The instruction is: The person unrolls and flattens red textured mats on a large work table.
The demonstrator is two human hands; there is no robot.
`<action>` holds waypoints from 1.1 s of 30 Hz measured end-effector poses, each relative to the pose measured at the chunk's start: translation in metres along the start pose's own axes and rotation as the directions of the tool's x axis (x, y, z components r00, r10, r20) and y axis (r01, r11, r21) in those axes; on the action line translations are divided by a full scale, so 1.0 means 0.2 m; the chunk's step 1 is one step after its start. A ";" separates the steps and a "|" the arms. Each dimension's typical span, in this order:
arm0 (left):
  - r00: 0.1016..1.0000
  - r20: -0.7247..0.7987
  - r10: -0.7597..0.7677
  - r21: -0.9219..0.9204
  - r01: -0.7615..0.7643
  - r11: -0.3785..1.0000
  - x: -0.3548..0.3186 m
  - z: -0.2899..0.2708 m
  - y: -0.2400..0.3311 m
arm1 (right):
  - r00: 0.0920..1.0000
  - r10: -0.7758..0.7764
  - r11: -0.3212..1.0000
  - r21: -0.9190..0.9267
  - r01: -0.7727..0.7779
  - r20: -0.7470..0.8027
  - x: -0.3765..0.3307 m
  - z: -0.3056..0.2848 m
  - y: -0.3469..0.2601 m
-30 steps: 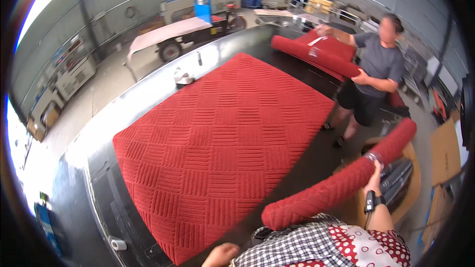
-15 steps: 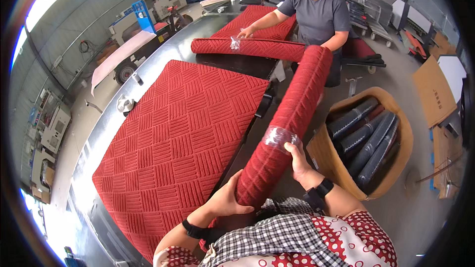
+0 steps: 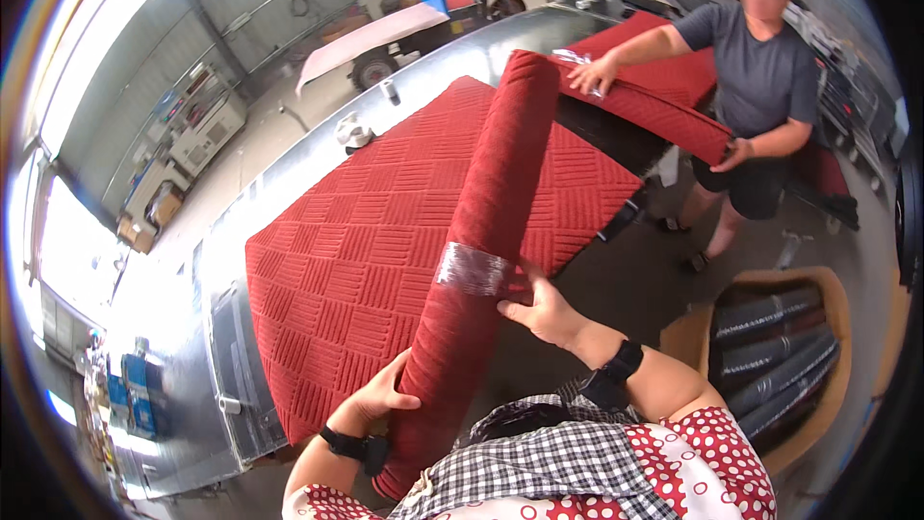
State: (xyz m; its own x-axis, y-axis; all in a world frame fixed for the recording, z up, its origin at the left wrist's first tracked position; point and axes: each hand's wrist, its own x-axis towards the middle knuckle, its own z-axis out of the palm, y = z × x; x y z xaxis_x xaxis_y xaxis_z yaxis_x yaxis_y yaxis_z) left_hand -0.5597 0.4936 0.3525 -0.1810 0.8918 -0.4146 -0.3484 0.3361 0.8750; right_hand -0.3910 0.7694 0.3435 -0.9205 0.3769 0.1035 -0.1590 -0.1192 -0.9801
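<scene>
A rolled red mat [image 3: 505, 149] stands tilted in front of me, its far end raised, with a band of clear tape [image 3: 472, 270] round its middle. My left hand [image 3: 387, 391] is closed on the left side of its lower part. My right hand [image 3: 547, 314] grips its right side just below the tape, some fingers hidden behind it. Beneath and behind the roll, a flat red mat [image 3: 337, 299] with a ribbed block pattern lies on the metal table [image 3: 217, 327]. Across the table, a co-worker [image 3: 765, 77] holds another red roll [image 3: 664, 117] with both hands.
On my right stands a cardboard box [image 3: 839, 313] holding several dark rolls [image 3: 775, 356]. A white tape-like object [image 3: 352, 132] and a small white cylinder [image 3: 388, 91] sit along the table's far left side. A flatbed cart [image 3: 375, 39] stands beyond.
The roll in my hands has swung left, from beside the flat mat to over it. The co-worker's roll has turned, and the co-worker now holds its near end too. My view has shifted.
</scene>
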 end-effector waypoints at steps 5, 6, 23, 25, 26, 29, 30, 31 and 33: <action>0.964 -0.255 0.080 0.370 0.021 0.929 0.15 -0.36 0.08 | 0.985 0.121 0.987 0.090 -0.133 0.120 0.24 0.14 0.58; 0.953 -0.170 0.249 0.549 -0.119 0.827 0.24 -0.45 -0.01 | 0.961 0.156 0.981 0.075 -0.177 0.227 0.26 0.18 0.65; 0.817 -0.209 0.538 0.960 0.068 0.270 0.58 -0.56 0.18 | 0.976 0.216 0.886 -0.415 -0.209 -0.030 0.37 0.09 0.63; 0.807 -0.191 0.559 0.972 0.077 0.221 0.67 -0.48 0.19 | 0.991 -0.127 0.772 -0.624 0.121 0.034 0.52 0.13 0.61; 0.799 -0.211 0.563 0.977 0.148 0.156 0.71 -0.46 0.16 | 0.974 -0.219 0.726 -0.656 0.205 0.063 0.59 0.15 0.61; 0.789 -0.261 0.556 0.962 0.261 0.081 0.79 -0.41 0.15 | 0.906 -0.400 0.574 -0.733 0.364 0.137 0.82 0.16 0.65; 0.793 -0.254 0.554 0.965 0.246 0.090 0.80 -0.41 0.15 | 0.883 -0.442 0.515 -0.761 0.395 0.160 0.87 0.17 0.66; 0.794 -0.255 0.552 0.966 0.239 0.102 0.78 -0.42 0.15 | 0.857 -0.480 0.456 -0.780 0.428 0.190 0.91 0.18 0.69; 0.779 -0.280 0.561 0.960 0.243 0.142 0.77 -0.46 0.14 | 0.802 -0.529 0.376 -0.771 0.514 0.277 0.95 0.17 0.74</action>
State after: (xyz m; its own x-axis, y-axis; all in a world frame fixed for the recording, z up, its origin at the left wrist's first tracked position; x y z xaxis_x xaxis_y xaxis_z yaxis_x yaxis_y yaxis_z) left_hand -0.6826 0.6126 0.2900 -0.5943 0.7982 0.0978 0.7890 0.5552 0.2633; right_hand -0.6017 0.7913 0.2246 -0.7533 0.1110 0.6482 -0.2575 0.8572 -0.4460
